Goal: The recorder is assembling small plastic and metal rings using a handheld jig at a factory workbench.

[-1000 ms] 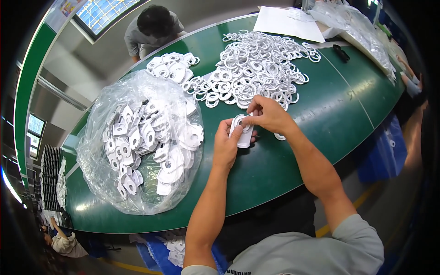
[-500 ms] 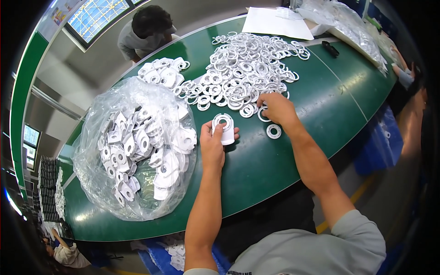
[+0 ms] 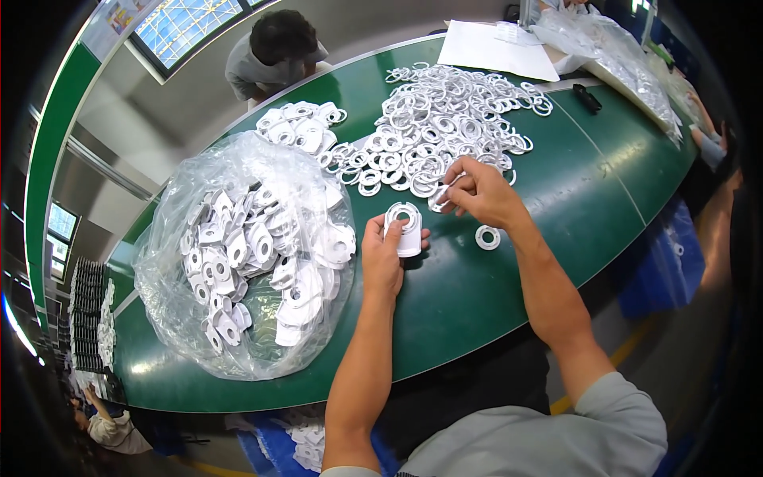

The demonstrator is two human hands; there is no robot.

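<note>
My left hand (image 3: 385,256) grips a white plastic plate (image 3: 408,242) with one rounded end and a round opening. Its thumb lies over the plate near that opening. To the right, my right hand (image 3: 482,193) pinches a white plastic ring (image 3: 437,199), which is tilted and partly hidden by the fingers. A heap of similar white rings (image 3: 445,119) spreads over the table just beyond both hands. One flat ring (image 3: 487,237) with small holes lies alone on the green table, below my right hand.
A clear plastic bag (image 3: 262,362) full of white plates stands at the left, with more loose plates (image 3: 298,127) behind it. White sheets (image 3: 493,54) and a small black object (image 3: 586,98) lie at the far right. Across the table is another person (image 3: 274,52).
My right hand has lifted a ring off the table and brought it closer to the plate. My left hand still holds the plate. The whole view has shifted slightly.
</note>
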